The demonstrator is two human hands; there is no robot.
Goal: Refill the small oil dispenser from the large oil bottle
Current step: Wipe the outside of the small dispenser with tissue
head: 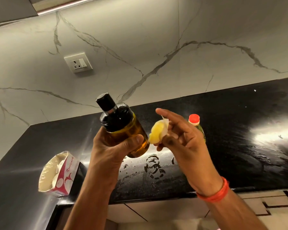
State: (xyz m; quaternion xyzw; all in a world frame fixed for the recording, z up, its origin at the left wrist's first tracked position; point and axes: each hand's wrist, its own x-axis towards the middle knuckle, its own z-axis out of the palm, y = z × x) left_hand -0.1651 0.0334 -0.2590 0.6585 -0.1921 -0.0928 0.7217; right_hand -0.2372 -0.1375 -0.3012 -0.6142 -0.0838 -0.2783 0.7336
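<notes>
Amber-filled dispenser gripped by left hand — right hand pinches oily tissue, fingers half-spread.

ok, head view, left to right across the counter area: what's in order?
Tissue pack on the counter → left hand gripping the small oil dispenser → oil-soaked tissue pinched by the right hand → large oil bottle with red cap, standing behind that hand.
</notes>
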